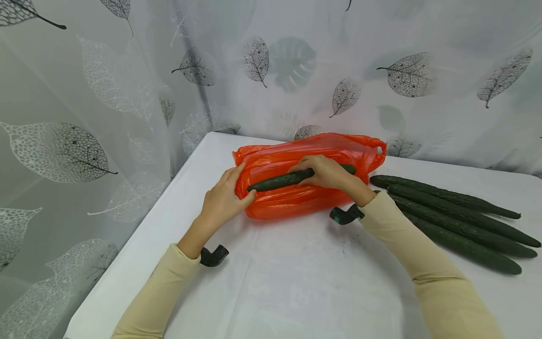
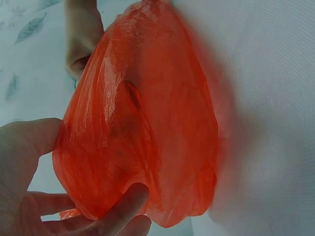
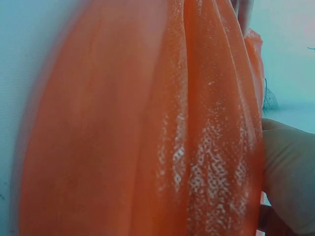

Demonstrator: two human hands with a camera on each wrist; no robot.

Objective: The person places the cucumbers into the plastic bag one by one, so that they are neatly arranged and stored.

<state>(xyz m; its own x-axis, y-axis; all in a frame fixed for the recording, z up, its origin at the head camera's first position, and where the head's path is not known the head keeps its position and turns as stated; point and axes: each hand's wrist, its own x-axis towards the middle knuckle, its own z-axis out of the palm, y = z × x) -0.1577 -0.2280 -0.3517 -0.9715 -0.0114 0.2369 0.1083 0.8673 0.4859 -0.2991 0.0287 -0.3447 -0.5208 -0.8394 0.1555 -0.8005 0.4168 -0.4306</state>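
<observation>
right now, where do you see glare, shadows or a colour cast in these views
Head view: soft shadows on the white table, notably beside the right sleeve, with mild sheen on the red bag; left wrist view: a blurry, reddish shadow beside the bag; right wrist view: speckled glare on the bag, bluish cast around it.

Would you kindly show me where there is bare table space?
The widest bare patch of table lies between the left sleeve and right sleeve, nearer than the red bag. A narrower strip borders the table's left edge. It's crowded around the bag, where the left hand and right hand are, and by the cucumbers at right.
</observation>
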